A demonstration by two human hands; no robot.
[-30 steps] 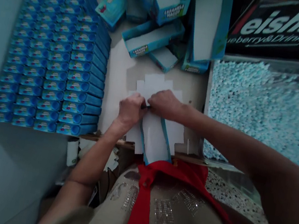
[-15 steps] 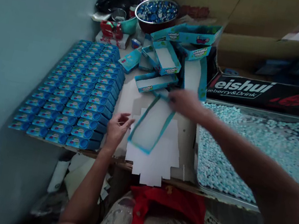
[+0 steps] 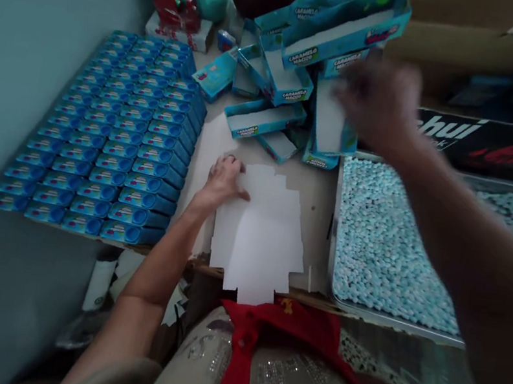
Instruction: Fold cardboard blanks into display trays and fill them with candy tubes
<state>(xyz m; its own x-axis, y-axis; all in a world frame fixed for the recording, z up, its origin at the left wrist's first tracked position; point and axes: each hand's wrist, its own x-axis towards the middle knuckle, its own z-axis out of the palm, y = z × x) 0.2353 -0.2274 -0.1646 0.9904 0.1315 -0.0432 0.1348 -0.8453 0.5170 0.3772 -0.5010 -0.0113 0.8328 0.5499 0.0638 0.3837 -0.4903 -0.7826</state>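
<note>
Left hand (image 3: 224, 180): fingers curved, thumb spread apart, over the upper-left edge of a flat white cardboard blank with notched edges (image 3: 263, 239); firm contact not certain. Right hand (image 3: 380, 101): blurred, raised in front of a shallow blue printed cardboard tray with a white interior (image 3: 330, 126); could not tell whether it pinched anything.

Handling, judged: best to lift a single sheet by its edge, since the layered outline suggested several, and to keep the notched flaps uncreased.

Orientation: blank lay flat on the beige tabletop (image 3: 312, 178), long axis running away from the person, far end leaning slightly left; narrow near tab pointed bodywards, past the table's front edge.

Outward: stacked blue printed boxes (image 3: 113, 135) stood left; a rectangular metal pan (image 3: 336, 231) of pale-blue pellets (image 3: 389, 247) lay right.
</note>
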